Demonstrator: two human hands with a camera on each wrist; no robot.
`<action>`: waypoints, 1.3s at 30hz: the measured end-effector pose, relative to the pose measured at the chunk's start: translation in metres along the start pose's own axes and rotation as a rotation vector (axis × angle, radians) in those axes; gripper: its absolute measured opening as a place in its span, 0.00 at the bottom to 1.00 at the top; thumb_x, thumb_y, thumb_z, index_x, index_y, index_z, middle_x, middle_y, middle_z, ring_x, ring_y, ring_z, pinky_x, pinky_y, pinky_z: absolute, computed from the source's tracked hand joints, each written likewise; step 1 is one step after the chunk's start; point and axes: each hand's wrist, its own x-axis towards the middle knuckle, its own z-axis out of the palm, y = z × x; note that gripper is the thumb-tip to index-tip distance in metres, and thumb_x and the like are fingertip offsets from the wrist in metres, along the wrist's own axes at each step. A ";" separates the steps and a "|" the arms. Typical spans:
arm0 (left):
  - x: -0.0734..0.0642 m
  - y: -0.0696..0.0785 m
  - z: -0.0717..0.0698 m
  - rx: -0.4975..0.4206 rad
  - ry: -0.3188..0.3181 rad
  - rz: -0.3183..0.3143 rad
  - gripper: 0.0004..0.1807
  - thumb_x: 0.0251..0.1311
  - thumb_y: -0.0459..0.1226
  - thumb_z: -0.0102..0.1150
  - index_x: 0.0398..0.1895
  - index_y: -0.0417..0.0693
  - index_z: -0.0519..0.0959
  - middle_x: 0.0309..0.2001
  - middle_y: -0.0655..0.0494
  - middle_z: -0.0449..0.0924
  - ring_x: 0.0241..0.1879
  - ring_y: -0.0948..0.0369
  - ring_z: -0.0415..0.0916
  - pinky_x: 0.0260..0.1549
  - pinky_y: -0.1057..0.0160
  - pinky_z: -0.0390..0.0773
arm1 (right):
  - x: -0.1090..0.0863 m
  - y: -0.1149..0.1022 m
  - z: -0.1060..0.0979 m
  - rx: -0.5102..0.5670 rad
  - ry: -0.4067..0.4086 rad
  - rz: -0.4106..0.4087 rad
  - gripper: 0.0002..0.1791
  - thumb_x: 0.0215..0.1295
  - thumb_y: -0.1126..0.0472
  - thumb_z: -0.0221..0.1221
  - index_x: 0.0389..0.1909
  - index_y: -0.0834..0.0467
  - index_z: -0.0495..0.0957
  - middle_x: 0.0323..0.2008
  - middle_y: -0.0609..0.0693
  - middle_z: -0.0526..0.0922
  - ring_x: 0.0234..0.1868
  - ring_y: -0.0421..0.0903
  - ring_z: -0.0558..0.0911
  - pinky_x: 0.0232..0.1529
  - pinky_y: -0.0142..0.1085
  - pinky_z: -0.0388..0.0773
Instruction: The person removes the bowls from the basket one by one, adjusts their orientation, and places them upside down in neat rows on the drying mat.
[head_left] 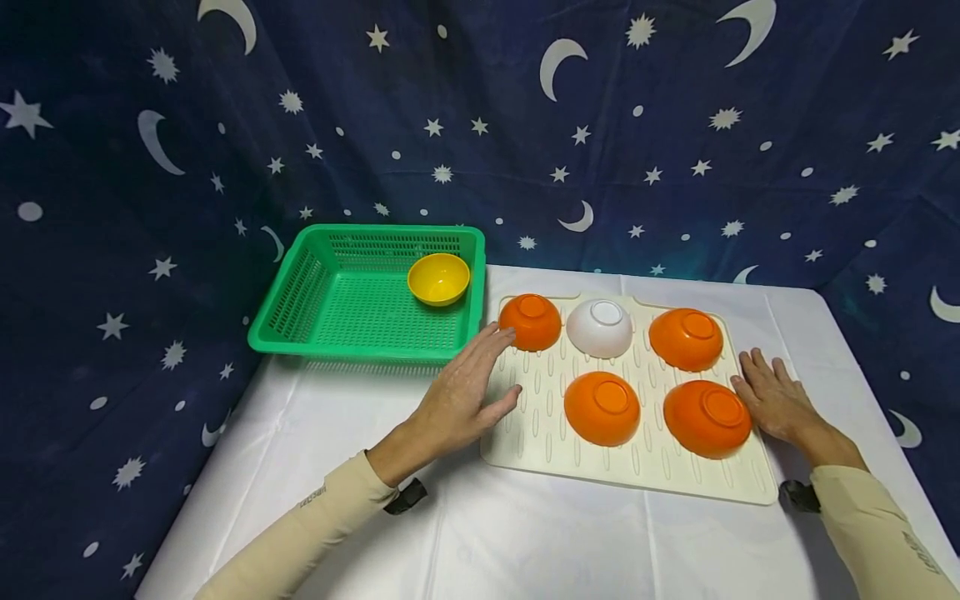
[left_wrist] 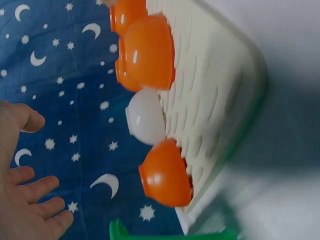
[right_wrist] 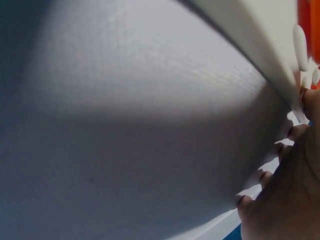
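On a cream ribbed drying mat [head_left: 525, 446], several orange bowls and one white bowl [head_left: 600, 328] lie upside down. My left hand [head_left: 461, 396] is over the mat's left edge, fingers extended and thumb apart, holding nothing. Its fingertips are close to the small orange bowl [head_left: 531, 322]; the left wrist view shows a gap between them. At the mat's right edge rests my right hand [head_left: 780, 402] with spread fingers, its thumb beside the large orange bowl [head_left: 707, 419]. Whether the thumb touches that bowl I cannot tell. Two more orange bowls [head_left: 602, 408] sit mid-mat and at the back right.
A green basket [head_left: 367, 354] with perforated sides stands left of the mat, holding a yellow bowl [head_left: 438, 280] right side up. White cloth [head_left: 360, 417] covers the table. A dark blue curtain [head_left: 480, 92] with moons and stars hangs behind and at the sides.
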 end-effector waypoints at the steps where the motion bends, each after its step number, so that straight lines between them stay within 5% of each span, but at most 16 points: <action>1: 0.000 -0.001 -0.003 -0.011 0.013 -0.006 0.34 0.66 0.40 0.63 0.71 0.36 0.66 0.70 0.44 0.69 0.75 0.51 0.55 0.72 0.55 0.55 | 0.001 0.000 0.000 -0.001 -0.002 -0.001 0.46 0.80 0.37 0.30 0.75 0.74 0.33 0.74 0.76 0.29 0.71 0.79 0.29 0.63 0.74 0.27; 16: 0.004 -0.030 -0.040 -0.020 0.066 -0.054 0.34 0.67 0.39 0.62 0.73 0.37 0.65 0.71 0.43 0.67 0.73 0.49 0.59 0.70 0.49 0.60 | 0.005 -0.002 -0.005 0.008 -0.048 -0.002 0.46 0.81 0.38 0.31 0.74 0.75 0.32 0.74 0.76 0.27 0.70 0.79 0.27 0.63 0.75 0.26; 26: 0.029 -0.083 -0.050 -0.302 0.062 -0.481 0.37 0.66 0.38 0.64 0.75 0.39 0.61 0.73 0.41 0.62 0.71 0.46 0.60 0.67 0.42 0.60 | 0.005 0.002 -0.002 0.025 -0.056 0.013 0.47 0.80 0.37 0.32 0.73 0.76 0.32 0.73 0.76 0.26 0.70 0.79 0.26 0.62 0.75 0.24; 34: 0.043 -0.117 -0.051 -0.313 0.085 -0.673 0.48 0.60 0.33 0.69 0.78 0.32 0.50 0.74 0.32 0.54 0.72 0.39 0.54 0.68 0.43 0.60 | 0.003 0.000 -0.004 0.030 -0.065 0.016 0.46 0.81 0.39 0.32 0.73 0.76 0.33 0.73 0.76 0.26 0.70 0.79 0.26 0.62 0.75 0.24; 39: 0.053 -0.133 -0.052 -0.315 -0.014 -0.836 0.58 0.56 0.34 0.74 0.80 0.36 0.42 0.75 0.33 0.51 0.72 0.39 0.56 0.68 0.43 0.61 | 0.003 -0.002 -0.007 0.034 -0.071 0.006 0.46 0.81 0.40 0.33 0.73 0.77 0.32 0.73 0.77 0.26 0.69 0.80 0.26 0.62 0.75 0.24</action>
